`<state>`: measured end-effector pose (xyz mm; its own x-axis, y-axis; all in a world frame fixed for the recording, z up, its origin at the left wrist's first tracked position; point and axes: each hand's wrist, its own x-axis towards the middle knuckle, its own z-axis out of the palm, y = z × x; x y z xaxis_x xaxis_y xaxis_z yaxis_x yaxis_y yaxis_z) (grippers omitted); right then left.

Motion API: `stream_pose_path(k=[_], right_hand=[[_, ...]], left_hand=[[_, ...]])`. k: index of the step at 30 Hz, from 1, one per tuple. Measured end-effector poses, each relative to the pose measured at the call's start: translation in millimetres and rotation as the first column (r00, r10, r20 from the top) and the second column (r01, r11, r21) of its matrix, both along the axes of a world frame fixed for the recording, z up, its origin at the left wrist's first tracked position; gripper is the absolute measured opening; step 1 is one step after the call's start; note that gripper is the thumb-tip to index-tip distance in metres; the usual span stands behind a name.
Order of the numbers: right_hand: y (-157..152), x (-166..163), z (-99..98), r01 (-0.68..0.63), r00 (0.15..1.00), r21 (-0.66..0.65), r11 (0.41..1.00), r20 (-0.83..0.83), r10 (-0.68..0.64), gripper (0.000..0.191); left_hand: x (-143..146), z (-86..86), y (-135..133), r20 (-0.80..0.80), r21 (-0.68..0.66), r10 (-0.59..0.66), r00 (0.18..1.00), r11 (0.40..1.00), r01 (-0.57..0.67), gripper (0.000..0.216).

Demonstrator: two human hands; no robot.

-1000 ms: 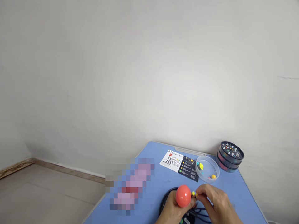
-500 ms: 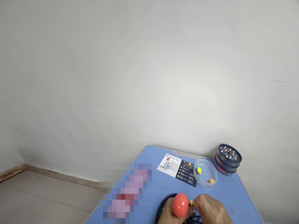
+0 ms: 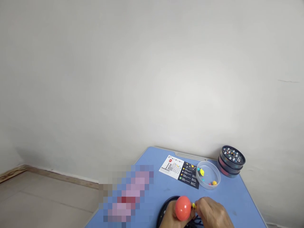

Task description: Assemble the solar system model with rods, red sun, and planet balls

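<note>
A glossy red-orange ball [image 3: 182,208] stands up from a planet model at the bottom of the view. My left hand [image 3: 170,216] is closed around the model just under this ball, and its grip is partly hidden by it. Right of the ball, the fingertips of my right hand [image 3: 213,212] pinch at a small yellow ball [image 3: 193,205]. Thin black arms [image 3: 196,221] of the model show between the hands. Below and to the left is its round black base [image 3: 161,211], largely covered by my left hand.
Behind the hands, a printed instruction leaflet [image 3: 170,167] lies on the blue table [image 3: 152,183]. A clear round dish [image 3: 209,173] with several small coloured balls overlaps its edge. Stacked round containers [image 3: 231,161] stand at the back right. A pixelated pink patch [image 3: 133,191] covers the left side.
Both hands stay close together around the model. My right fingertips have shifted slightly, and an orange bit seen beside the yellow ball before is now hidden. The view has tilted a little.
</note>
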<state>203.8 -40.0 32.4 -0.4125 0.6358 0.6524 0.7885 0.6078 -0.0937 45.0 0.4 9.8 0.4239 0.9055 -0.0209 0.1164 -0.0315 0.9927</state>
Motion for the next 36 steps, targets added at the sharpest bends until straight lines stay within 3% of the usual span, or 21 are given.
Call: stream_pose_path(k=[5,7,9,11,14,16,26,31,36], right_hand=[[-0.1,9.0,12.2,-0.124,0.984,-0.251,0.96,-0.155,0.086,0.013],[2.7,19.8,17.4,-0.157,0.972,-0.289,0.944,-0.213,0.096,0.01],[8.9,35.3,21.4,-0.105,0.962,-0.268,0.958,-0.272,0.029,0.012],[18.2,52.9,24.3,0.051,0.94,-0.278,0.959,-0.311,-0.14,0.018],[34.9,73.1,27.5,0.324,0.926,-0.381,0.866,-0.059,-0.373,0.026],[46.0,78.3,28.7,0.366,0.924,-0.408,0.836,0.05,-0.38,0.027],[92.1,75.5,30.9,0.396,0.913,-0.533,0.748,0.315,-0.259,0.02],[100.4,77.3,27.0,0.391,0.914,-0.591,0.706,0.343,-0.219,0.029],[99.8,77.5,22.3,0.38,0.921,-0.615,0.691,0.321,-0.22,0.029]], left_hand=[[-4.0,8.7,-4.4,0.046,0.0,0.003,0.999,1.0,-0.003,0.04],[-3.7,11.1,-6.0,0.099,-0.012,0.036,0.994,0.999,-0.035,0.035],[-1.7,11.4,-6.9,0.14,-0.06,0.089,0.986,0.995,-0.082,0.03],[0.8,10.1,-6.9,0.158,-0.12,0.129,0.979,0.987,-0.111,0.026],[2.5,8.3,-6.8,0.159,-0.167,0.154,0.975,0.978,-0.127,0.023],[1.6,8.5,-7.2,0.157,-0.168,0.163,0.974,0.976,-0.136,0.024],[-2.3,5.2,-8.2,0.17,-0.131,0.126,0.977,0.986,-0.104,0.037],[-8.7,12.8,-12.7,0.218,-0.082,0.089,0.972,0.994,-0.073,0.041],[-11.6,16.4,-12.5,0.288,-0.046,0.011,0.958,0.999,0.002,0.029]])
